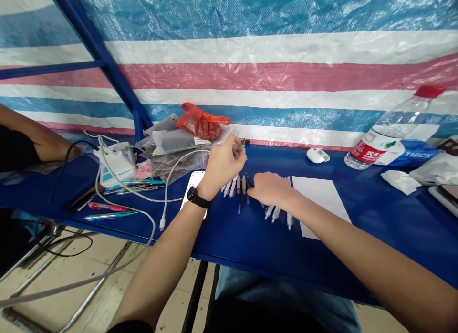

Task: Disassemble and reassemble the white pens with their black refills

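White pen-like parts [275, 214] lie on the blue tabletop [246, 247], by our right hand [269, 189]. It and our left hand [226, 157] are curled; can't tell what's gripped. Probably mid-sorting; next pick calls for a fine pinch.

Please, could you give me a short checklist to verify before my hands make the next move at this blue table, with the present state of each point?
1. Right hand at the slim pieces: ok.
2. Firm grip by the left hand: cannot tell; a small dark item shows by its fingertips, too small to judge.
3. View of the phone unobstructed: not ok, the left wrist covers part of it.
4. View of the white sheet unobstructed: not ok, the right forearm crosses it.
5. Bottle capped and away from both hands: ok.
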{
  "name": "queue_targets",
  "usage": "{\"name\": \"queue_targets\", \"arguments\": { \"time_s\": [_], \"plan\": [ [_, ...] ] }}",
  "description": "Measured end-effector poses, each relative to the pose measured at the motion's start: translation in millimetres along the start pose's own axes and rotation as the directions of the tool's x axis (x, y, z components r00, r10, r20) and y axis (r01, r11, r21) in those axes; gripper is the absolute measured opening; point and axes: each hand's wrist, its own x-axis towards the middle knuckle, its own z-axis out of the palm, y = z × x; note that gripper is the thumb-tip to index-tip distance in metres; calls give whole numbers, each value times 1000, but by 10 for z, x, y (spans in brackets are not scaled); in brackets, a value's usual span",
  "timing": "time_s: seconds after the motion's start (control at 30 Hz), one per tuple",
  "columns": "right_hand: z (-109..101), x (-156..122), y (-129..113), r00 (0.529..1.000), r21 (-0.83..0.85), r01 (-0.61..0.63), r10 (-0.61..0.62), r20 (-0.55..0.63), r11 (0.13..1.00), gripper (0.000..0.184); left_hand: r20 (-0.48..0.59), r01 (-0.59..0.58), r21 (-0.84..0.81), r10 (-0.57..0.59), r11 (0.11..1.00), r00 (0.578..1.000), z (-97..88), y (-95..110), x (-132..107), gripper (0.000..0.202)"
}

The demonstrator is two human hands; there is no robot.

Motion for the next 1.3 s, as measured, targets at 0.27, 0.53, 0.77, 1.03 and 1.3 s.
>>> {"name": "queue_targets", "arguments": {
  "time_s": [0.27,0.53,0.77,1.03,1.3],
  "plan": [
    [-303,-140,399,986,255,60,-18,-166,965,17,154,272,-672,-230,688,961,1,46,3,20],
    [-306,-533,1042,929,768,261,63,-364,585,22,630,626,-700,-116,345,768,242,386,-208,16],
    [-34,-442,1000,895,721,421,-122,-429,550,31,562,550,-746,-86,376,822,535,465,-389,29],
    [99,-391,980,870,737,475,-132,-475,480,31,397,462,-772,-237,437,887,557,433,-384,35],
    [-13,-528,1179,879,643,464,-226,-421,609,52,426,465,-803,-186,374,885,483,472,-384,25]
  ]
}}
